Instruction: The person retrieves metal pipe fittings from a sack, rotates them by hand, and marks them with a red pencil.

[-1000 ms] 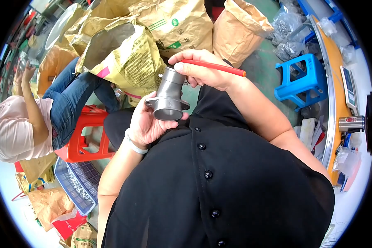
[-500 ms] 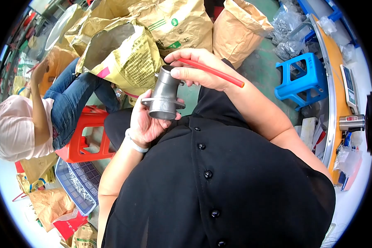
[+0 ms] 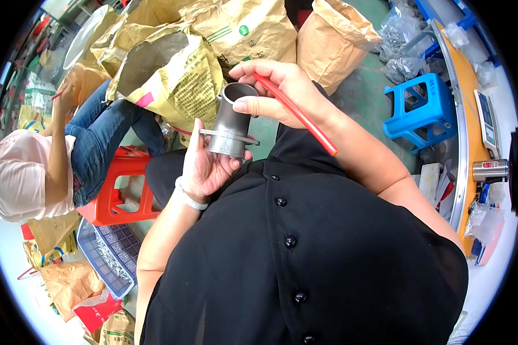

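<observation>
A grey metal tube with a flange (image 3: pixel 231 123) is tilted so that its upper opening faces the camera. My left hand (image 3: pixel 208 169) holds it from below, around the flanged end, with a pale band at the wrist. Near the upper rim is my right hand (image 3: pixel 279 95), its thumb against the tube and its fingers curled behind it. A red pen-like stick (image 3: pixel 305 121) lies between the fingers of my right hand and slants down over the wrist.
Large paper sacks (image 3: pixel 253 37) stand ahead. A co-worker in jeans (image 3: pixel 103 135) sits at the left by a red stool (image 3: pixel 112 201) and a blue basket (image 3: pixel 112 259). At the right are a blue stool (image 3: pixel 423 109) and a bench with a steel cup (image 3: pixel 490 171).
The tube has tipped, showing more of its upper opening and less of the lower one. My right hand has turned, and the red stick slants more steeply. The co-worker's hand has moved slightly.
</observation>
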Available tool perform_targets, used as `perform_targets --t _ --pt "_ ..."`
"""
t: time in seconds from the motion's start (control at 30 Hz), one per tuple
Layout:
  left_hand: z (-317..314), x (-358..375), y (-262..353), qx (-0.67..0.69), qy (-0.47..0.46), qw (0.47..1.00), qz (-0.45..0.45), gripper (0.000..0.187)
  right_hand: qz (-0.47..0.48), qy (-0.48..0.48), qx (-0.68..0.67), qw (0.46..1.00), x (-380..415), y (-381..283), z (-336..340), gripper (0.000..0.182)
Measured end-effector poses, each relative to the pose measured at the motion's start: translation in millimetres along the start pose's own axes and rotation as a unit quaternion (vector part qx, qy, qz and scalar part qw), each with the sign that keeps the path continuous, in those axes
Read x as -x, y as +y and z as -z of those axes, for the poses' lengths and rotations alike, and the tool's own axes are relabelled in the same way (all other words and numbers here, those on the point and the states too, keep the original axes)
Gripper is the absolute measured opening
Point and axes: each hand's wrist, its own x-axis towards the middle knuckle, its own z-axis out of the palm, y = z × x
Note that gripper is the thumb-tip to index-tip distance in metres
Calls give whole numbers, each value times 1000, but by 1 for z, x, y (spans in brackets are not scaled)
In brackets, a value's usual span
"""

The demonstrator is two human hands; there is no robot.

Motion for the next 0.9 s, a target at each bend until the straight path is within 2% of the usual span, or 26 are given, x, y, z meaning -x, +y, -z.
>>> perform_targets --t 0.2,0.3,0.5,0.67,0.9 --pt "-8 2 -1 -42 -8 999 -33 68 11 20 0 1000 -1 4 0 45" --pt "-3 4 -1 -66 -48 996 -46 55 15 29 8 999 0 5 0 45" --pt "-8 6 -3 -142 -38 985 -91 47 39 39 7 998 5 0 -1 45" --pt "-10 8 -7 -209 19 966 -152 48 111 46 81 989 9 -6 -1 45" --pt "-11 10 -10 -274 52 940 -197 46 143 65 107 982 10 -3 -5 46"
